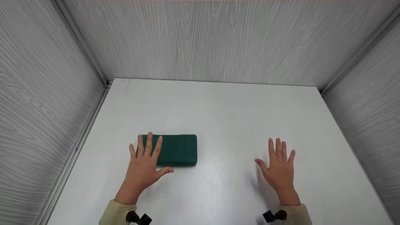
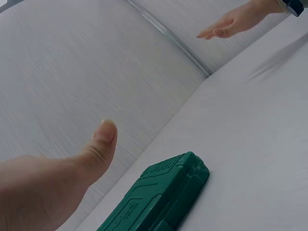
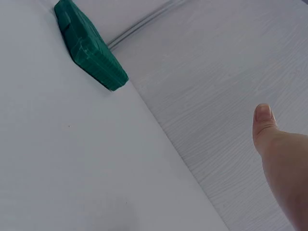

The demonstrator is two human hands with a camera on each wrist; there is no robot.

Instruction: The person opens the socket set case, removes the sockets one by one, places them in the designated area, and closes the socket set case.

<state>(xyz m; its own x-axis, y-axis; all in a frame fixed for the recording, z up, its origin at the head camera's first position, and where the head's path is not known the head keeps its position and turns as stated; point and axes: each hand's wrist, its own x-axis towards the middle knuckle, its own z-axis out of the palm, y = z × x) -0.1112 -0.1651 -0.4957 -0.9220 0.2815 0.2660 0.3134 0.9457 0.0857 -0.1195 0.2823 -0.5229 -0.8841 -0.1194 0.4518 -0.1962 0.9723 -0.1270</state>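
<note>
A green plastic case (image 1: pixel 178 150) with rounded corners lies flat on the white table, left of the middle. In the left wrist view the case (image 2: pixel 149 195) shows raised ridges and embossed marks on its top, with a seam along its side. My left hand (image 1: pixel 143 167) is spread above the left part of the case and hides that end of it; it holds nothing. Well to the right, my right hand (image 1: pixel 279 172) hovers over the table with straight fingers, apart from its shadow. The right wrist view shows the case (image 3: pixel 89 45) and my right thumb (image 3: pixel 264 125).
The white table (image 1: pixel 225 109) is bounded by a wood-grain back panel (image 1: pixel 212 40), a left panel (image 1: pixel 40 93) and a right panel (image 1: pixel 372 93). A metal rail (image 1: pixel 75 150) runs along the left edge. Both wrists carry small black devices over beige sleeves.
</note>
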